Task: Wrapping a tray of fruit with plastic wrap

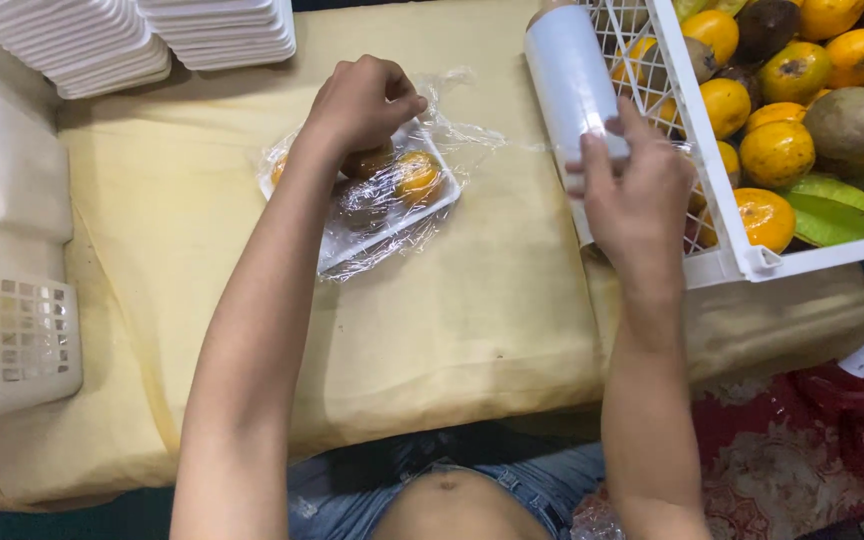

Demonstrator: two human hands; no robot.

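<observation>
A white foam tray [347, 245] lies on the yellow cloth, holding orange and brown fruit [417, 172] under clear cling film [462, 135]. My left hand [360, 103] rests fingers-down on top of the wrapped fruit at the tray's far end. My right hand [635, 190] grips a white roll of cling film [570, 75] that leans against the crate. A thin sheet of film stretches from the roll toward the tray.
A white plastic crate [722, 195] at the right holds several oranges, brown fruit and green fruit. Stacks of white foam trays [132, 35] sit at the back left. A white basket [12, 340] stands at the left edge. The yellow cloth [472, 320] covers the work surface.
</observation>
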